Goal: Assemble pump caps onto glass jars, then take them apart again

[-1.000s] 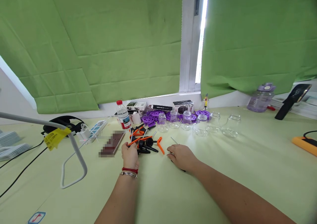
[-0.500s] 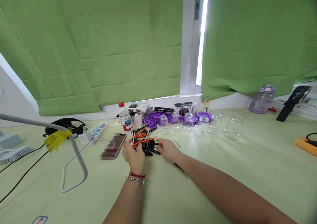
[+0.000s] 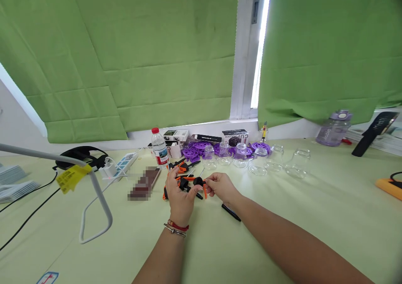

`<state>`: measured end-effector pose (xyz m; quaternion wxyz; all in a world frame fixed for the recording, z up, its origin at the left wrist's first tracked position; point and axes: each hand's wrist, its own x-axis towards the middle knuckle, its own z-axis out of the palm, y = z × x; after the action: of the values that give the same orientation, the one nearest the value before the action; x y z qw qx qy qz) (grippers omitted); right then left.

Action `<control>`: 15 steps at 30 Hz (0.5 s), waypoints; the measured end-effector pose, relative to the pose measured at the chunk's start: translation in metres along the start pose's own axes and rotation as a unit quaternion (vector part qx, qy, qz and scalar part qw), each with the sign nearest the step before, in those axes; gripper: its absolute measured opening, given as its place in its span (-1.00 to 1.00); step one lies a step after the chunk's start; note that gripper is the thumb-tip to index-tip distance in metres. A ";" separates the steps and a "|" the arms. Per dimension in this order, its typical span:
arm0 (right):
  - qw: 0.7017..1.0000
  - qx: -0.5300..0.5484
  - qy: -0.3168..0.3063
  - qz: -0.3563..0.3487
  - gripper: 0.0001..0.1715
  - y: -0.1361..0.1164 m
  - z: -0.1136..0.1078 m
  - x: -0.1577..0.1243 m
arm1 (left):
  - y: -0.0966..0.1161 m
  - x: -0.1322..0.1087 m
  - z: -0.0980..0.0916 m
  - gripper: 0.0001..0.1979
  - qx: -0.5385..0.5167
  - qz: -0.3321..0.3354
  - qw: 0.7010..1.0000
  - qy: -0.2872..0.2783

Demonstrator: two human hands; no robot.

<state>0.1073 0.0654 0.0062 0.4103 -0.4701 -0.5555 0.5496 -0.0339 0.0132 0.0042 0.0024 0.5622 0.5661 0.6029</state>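
A cluster of black-and-orange plastic tools [image 3: 185, 167], some with thin metal rods, lies in the middle of the table. My left hand [image 3: 180, 198] stands at the cluster's near left side, fingers and thumb spread apart, its thumb reaching toward a round black part. My right hand [image 3: 221, 187] is closed in a pinch on a black-and-orange tool [image 3: 198, 181] with a thin metal rod pointing up; its exact kind is unclear. Below my right wrist lies a black pen-like stick [image 3: 230, 212].
Several clear glass jars [image 3: 240, 155] stand behind, before purple plastic pieces [image 3: 201, 147] and boxes [image 3: 235, 137]. A red-capped water bottle [image 3: 160, 150] and a phone [image 3: 146, 183] are on the left. A grey metal bar [image 3: 102, 204] juts in from the left; a purple bottle [image 3: 333, 129] stands far right.
My right hand has shifted slightly right with the black-and-orange tool. My left hand's thumb and fingers have spread wider. More of the black stick shows below my right arm.
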 end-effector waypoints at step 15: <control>0.990 0.132 -0.016 -0.048 -0.76 -0.006 -0.015 -0.036 | -0.001 0.000 0.000 -0.69 -0.033 0.041 0.998 -0.037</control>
<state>0.1291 0.0343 0.0156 0.4860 -0.3753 -0.5065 0.6054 -0.0342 0.0139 0.0036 0.0169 0.6068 0.5220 0.5992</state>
